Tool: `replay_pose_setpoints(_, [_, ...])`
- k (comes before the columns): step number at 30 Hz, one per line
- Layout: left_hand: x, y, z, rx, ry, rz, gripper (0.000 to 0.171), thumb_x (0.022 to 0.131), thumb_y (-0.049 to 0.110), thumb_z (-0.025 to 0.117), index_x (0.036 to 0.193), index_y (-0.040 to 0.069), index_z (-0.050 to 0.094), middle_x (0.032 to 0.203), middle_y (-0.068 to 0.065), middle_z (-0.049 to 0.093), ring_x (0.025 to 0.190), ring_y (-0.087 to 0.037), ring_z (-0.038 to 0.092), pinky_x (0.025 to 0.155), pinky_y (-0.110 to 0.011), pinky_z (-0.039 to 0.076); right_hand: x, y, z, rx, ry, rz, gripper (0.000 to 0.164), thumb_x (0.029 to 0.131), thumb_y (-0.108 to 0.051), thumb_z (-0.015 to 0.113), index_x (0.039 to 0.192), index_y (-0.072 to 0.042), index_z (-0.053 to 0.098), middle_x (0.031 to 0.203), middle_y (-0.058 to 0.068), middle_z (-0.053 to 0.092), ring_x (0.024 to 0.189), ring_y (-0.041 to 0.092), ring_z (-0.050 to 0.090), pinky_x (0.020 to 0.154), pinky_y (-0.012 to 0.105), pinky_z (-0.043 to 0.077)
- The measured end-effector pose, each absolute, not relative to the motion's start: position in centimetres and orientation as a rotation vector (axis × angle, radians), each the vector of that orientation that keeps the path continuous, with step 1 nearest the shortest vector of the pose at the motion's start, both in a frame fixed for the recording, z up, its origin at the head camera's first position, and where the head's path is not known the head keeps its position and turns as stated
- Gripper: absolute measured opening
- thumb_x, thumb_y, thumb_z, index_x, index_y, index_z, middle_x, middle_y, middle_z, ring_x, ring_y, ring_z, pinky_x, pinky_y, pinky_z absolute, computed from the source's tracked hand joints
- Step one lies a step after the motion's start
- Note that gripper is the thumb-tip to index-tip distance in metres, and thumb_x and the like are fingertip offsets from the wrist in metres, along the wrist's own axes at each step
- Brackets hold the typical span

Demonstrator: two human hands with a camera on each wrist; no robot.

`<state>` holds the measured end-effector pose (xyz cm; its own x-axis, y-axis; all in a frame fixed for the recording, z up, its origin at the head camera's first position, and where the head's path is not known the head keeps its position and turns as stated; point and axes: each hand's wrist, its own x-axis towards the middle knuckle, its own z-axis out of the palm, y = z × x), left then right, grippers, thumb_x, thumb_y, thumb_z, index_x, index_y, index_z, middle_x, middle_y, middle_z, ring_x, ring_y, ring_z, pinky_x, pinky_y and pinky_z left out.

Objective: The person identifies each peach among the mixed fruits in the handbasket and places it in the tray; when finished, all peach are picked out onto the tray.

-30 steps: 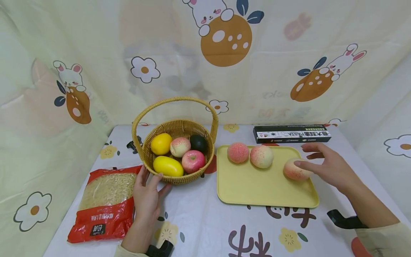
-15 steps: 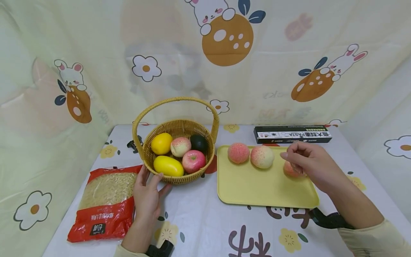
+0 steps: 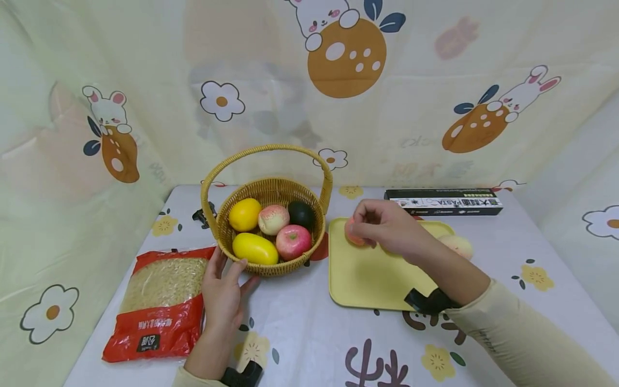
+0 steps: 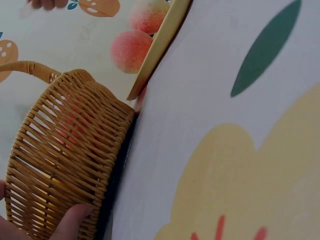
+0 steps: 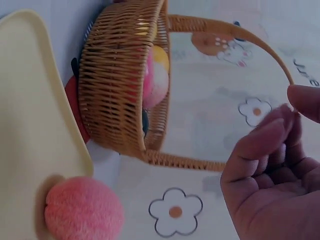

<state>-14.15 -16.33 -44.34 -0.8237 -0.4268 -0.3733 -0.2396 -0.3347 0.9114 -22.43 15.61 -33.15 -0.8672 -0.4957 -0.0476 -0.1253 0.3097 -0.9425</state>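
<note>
My left hand (image 3: pixel 222 301) rests spread against the near left side of a wicker basket (image 3: pixel 271 273), one fingertip at the rim; in the left wrist view the thumb (image 4: pixel 75 220) touches the basket's wall. A lemon (image 3: pixel 244 215), a mango (image 3: pixel 254 248), a peach (image 3: pixel 273 219), an apple (image 3: pixel 293 242) and a dark avocado-like fruit (image 3: pixel 301 215) lie inside. My right hand (image 3: pixel 387 228), fingers loosely curled and holding nothing, hovers over a yellow tray (image 3: pixel 358 290). It partly covers a pink peach (image 3: pixel 354 234) and hides a pale one; another peach (image 3: pixel 456 245) shows beyond the forearm.
A red bag (image 3: pixel 155 306) of pale grains lies left of the left hand. Behind the tray is a black pasta box (image 3: pixel 445 202). The basket's tall handle (image 3: pixel 271 147) arches above it, and a printed cloth (image 3: pixel 271 64) hangs at the back.
My right hand has moved left, from the right-hand peach across the tray to above the pink one, its fingers curling in. The left hand stays at the basket.
</note>
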Motion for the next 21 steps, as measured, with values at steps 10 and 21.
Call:
replay_pose_setpoints(10, [-14.2, -16.3, -44.4, 0.874, -1.713, -2.318, 0.081, 0.1, 0.017, 0.069, 0.167, 0.04, 0.028, 0.175, 0.01, 0.025, 0.144, -0.028, 0.047, 0.096, -0.046, 0.063, -24.9, 10.6, -34.0, -0.651, 2.29, -1.412, 0.036, 0.092, -0.02, 0.08, 0.121, -0.008, 0.063, 0.109, 0.012, 0.066, 0.097, 0.027, 0.063, 0.073, 0.038, 0.065])
replay_pose_setpoints(21, [-14.2, -16.3, -44.5, 0.873, -1.713, -2.312, 0.081, 0.101, 0.016, 0.068, 0.166, 0.041, 0.029, 0.174, 0.009, 0.028, 0.144, -0.028, 0.048, 0.095, -0.045, 0.064, -28.5, 5.8, -33.5, -0.648, 2.307, -1.207, 0.06, 0.086, -0.027, 0.086, 0.137, -0.015, 0.056, 0.134, 0.009, 0.062, 0.123, 0.028, 0.062, 0.082, 0.036, 0.067])
